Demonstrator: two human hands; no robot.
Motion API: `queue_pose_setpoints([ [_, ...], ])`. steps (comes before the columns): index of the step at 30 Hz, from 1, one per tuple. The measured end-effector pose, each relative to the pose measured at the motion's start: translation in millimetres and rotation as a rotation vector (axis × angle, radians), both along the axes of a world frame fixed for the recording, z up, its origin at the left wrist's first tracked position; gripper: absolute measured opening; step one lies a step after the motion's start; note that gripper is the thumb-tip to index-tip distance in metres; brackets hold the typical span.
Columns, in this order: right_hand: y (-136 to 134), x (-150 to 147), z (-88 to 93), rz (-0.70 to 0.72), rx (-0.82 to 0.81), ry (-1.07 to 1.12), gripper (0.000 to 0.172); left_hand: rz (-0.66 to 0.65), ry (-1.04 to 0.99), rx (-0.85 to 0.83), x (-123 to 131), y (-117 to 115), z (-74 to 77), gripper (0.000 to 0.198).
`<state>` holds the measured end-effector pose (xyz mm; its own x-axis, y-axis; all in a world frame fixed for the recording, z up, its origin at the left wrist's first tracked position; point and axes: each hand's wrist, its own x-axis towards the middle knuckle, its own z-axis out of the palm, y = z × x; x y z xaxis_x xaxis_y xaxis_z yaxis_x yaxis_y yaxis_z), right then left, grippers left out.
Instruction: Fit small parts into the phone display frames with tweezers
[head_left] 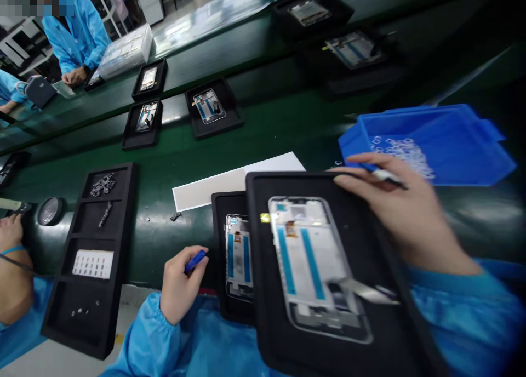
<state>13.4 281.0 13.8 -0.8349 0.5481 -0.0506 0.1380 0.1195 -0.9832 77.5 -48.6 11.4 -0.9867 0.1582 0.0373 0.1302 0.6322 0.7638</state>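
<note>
Black tray in hand at a green work surface: the right grip clasps its far right edge, thumb over the rim, with a blue-and-white tool tucked between the fingers. Inside the tray, to the left of that grip, lies a phone frame with two blue strips. The left grip, apart from the tray on its left side, is curled around a blue object, mostly hidden by the fingers. Between them sits a second tray, partly covered by the first. Just beyond the right grip, a blue bin holds small pale pieces; a compartmented tray stands at far left.
</note>
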Motion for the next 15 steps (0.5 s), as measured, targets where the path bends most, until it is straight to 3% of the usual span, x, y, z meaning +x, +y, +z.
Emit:
queue_pose_setpoints([
  [2,-21,1,-8.4,0.048,-0.072,-0.034,0.045,0.011,-0.001,0.002,-1,1,-0.3,0.018],
  [6,-51,1,-23.2,0.112,0.037,-0.004,0.039,0.075,0.082,-0.033,-13,-16,-5.9,0.018],
  [11,-54,2,-30.5,0.168,0.284,0.026,0.035,0.297,0.249,-0.187,-48,-62,-13.3,0.019],
  [15,-49,2,-38.0,0.122,0.355,0.037,0.039,0.431,0.248,-0.399,-69,-95,-15.1,0.02],
])
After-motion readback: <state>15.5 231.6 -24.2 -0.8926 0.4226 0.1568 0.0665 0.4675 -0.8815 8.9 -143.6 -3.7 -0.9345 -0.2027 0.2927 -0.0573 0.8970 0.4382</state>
